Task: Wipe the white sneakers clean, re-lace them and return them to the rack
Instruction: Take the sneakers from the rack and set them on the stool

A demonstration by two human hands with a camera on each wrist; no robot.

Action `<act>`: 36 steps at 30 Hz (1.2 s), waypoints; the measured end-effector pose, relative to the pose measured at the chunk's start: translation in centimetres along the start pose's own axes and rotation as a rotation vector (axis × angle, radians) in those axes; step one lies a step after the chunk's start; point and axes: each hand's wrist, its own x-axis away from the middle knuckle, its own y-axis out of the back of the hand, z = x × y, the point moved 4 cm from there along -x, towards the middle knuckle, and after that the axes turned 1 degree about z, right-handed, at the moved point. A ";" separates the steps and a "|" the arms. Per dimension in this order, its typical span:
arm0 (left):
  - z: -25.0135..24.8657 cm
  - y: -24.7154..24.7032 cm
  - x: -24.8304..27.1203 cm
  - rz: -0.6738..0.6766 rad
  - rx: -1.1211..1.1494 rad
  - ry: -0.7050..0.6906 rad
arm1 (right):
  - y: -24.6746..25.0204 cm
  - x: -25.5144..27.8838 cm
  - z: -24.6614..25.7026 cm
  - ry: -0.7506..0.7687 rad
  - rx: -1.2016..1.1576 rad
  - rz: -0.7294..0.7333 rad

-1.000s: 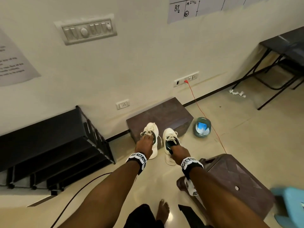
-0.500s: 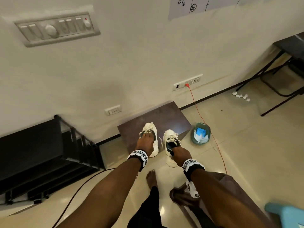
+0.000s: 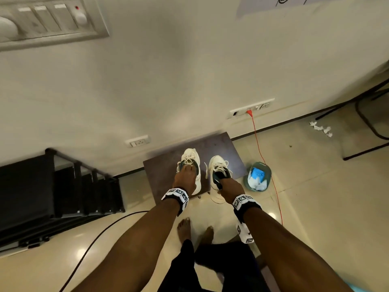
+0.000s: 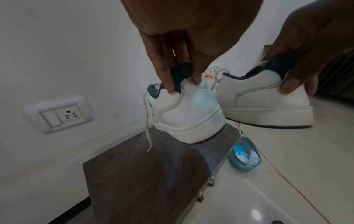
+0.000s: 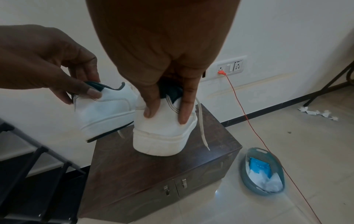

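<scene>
Two white sneakers with dark teal collars hang heel-up over a small brown cabinet [image 3: 212, 142]. My left hand [image 3: 185, 172] [image 4: 182, 86] pinches the heel collar of the left sneaker [image 3: 189, 157] [image 4: 184, 112]. My right hand [image 3: 224, 183] [image 5: 164, 116] grips the heel of the right sneaker [image 3: 216, 165] [image 5: 162, 136], with fingers inside the collar. Loose lace ends dangle from both. The black shoe rack [image 3: 52, 186] stands to the left against the wall.
A blue basket [image 3: 266, 172] with white and blue wipes sits on the floor right of the cabinet. A red cord [image 3: 260, 152] runs from the wall socket across the tiles. Crumpled tissues [image 3: 321, 129] lie near black table legs. My bare feet [image 3: 184, 227] stand below.
The head view has risen and tilted down; the brown stool has left the frame. Both hands keep hold of the sneakers, now higher over the cabinet.
</scene>
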 end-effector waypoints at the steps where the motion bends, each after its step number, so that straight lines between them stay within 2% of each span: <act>1: -0.1 0.0 -0.6 0.002 0.005 0.011 | 0.3 -0.8 0.1 0.015 0.008 0.013; 10: -1.2 -2.3 -5.0 -0.035 0.054 0.098 | 1.0 -7.0 -0.5 0.174 0.095 0.060; 12: -1.2 -3.7 -6.7 -0.048 0.067 0.133 | 0.2 -9.3 -1.0 0.236 0.140 0.056; 14: -1.6 -5.6 -8.8 -0.123 0.080 0.136 | -0.7 -11.8 -2.3 0.286 0.200 0.062; 19: -1.8 -10.8 -12.9 -0.166 0.115 0.183 | -3.6 -17.3 -4.5 0.393 0.246 0.002; 21: -2.4 -12.5 -14.1 -0.246 0.086 0.172 | -5.1 -18.8 -5.5 0.423 0.255 -0.052; 25: -3.3 -16.6 -14.8 -0.442 0.095 0.205 | -9.1 -20.7 -7.0 0.452 0.248 -0.030; 31: -4.1 -23.6 -15.4 -0.520 0.095 0.320 | -15.1 -21.4 -9.4 0.465 0.241 -0.051; 36: -4.4 -26.2 -16.0 -0.670 0.185 0.389 | -17.4 -21.9 -10.0 0.437 0.114 -0.153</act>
